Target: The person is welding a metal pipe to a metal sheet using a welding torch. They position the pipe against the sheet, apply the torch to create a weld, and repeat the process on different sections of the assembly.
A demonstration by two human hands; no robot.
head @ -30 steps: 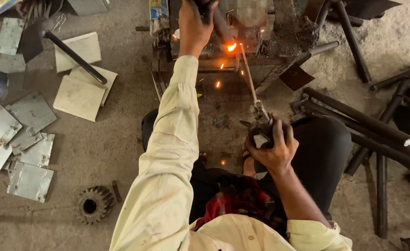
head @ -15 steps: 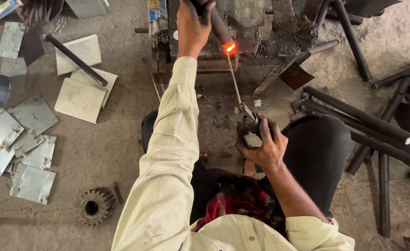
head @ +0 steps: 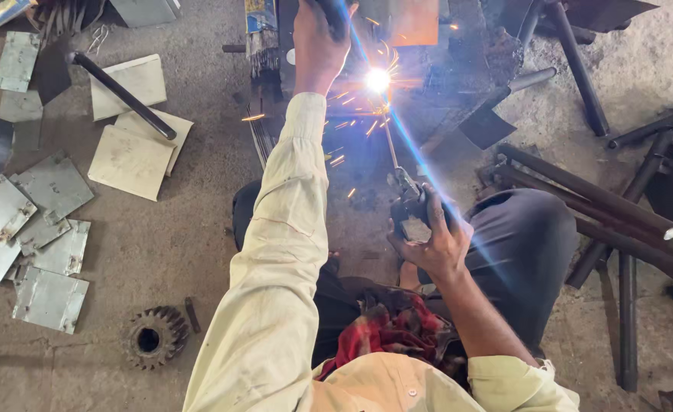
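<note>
Bare concrete floor (head: 161,252), grey, dusty, scuffed; person crouches on it, seen from above. Right hand (head: 432,240) closed around a dark electrode holder (head: 412,210), near centre. Thin welding rod (head: 392,149) runs from the holder up and far to a bright arc (head: 378,79); sparks scatter left and near from it. Left hand (head: 317,42) stretched far, fingers wrapped on a dark object (head: 335,14) at the top edge; what it is, can't tell. Arc sits on dark metal work (head: 443,84) far centre, with an orange-brown plate (head: 412,19) just beyond.

Left side: scattered grey sheet-metal plates (head: 46,183), several with bolts at the corners, plus pale square plates (head: 130,160) with a black rod (head: 123,95) lying across them. A toothed gear (head: 153,337) lies near left, a short bolt (head: 191,314) beside it. Bundle of spare rods (head: 260,137) just left of the sleeve.

Right side: dark steel pipes (head: 588,191) stacked and crossing, floor paler and gritty there.
</note>
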